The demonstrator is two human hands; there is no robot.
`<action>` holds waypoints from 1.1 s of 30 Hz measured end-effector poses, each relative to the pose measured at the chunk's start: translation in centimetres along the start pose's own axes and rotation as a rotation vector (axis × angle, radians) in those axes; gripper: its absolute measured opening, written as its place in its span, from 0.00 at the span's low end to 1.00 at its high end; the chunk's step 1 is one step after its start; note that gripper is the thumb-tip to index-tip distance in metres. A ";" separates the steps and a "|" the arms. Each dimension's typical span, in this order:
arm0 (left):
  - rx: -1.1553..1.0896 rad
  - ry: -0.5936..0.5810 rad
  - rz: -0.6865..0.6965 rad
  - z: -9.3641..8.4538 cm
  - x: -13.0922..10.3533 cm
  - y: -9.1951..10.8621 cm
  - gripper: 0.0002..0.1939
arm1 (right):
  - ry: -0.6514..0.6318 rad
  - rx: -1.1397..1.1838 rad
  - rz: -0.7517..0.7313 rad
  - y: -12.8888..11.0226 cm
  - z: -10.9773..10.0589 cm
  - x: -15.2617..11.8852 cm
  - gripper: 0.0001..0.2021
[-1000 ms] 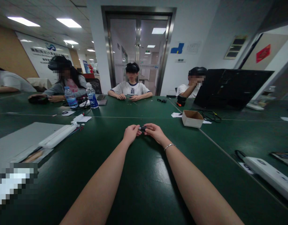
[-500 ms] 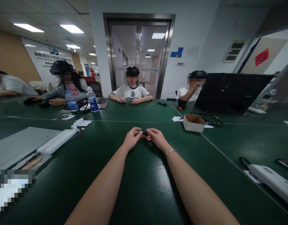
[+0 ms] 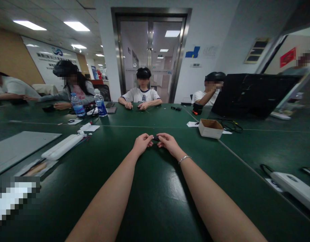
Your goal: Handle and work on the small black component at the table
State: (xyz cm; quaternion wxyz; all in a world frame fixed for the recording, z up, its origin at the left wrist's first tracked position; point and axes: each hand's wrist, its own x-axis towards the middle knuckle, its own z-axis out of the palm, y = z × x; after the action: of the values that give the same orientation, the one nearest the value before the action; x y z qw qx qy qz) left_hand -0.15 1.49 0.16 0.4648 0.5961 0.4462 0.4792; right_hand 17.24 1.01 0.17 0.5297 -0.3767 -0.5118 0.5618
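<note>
Straight ahead over the green table (image 3: pixel 155 188), my two hands meet around a small dark object (image 3: pixel 156 138), short and stubby, its exact kind too small to make out. My left hand (image 3: pixel 142 144) pinches its left end between thumb and index finger. On the other end, the thumb and fingertips of my right hand (image 3: pixel 168 142) are closed. A silver bracelet (image 3: pixel 184 159) circles my right wrist. Parts of the object lie hidden behind the fingertips.
A small open cardboard box (image 3: pixel 210 129) stands to the right, near black cables and a large black monitor (image 3: pixel 250 95). Power strips lie at left (image 3: pixel 64 147) and right (image 3: pixel 293 188). Two water bottles (image 3: pixel 100 103) stand at the back left. Several people sit around the table.
My view has tilted down slightly. Both hands still hold the small dark object; its light-coloured left part, visible before, is now mostly covered by my left fingertips.
</note>
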 end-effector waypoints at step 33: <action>0.109 -0.037 0.105 -0.3 -0.2 -0.1 0.14 | 0.029 0.007 0.057 -0.3 0.7 -0.1 0.04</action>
State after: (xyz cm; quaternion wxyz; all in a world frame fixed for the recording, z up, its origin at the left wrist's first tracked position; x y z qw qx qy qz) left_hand -0.49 1.35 0.05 0.4141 0.6520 0.4309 0.4667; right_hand 16.60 0.79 0.62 0.5222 -0.3972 -0.4912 0.5729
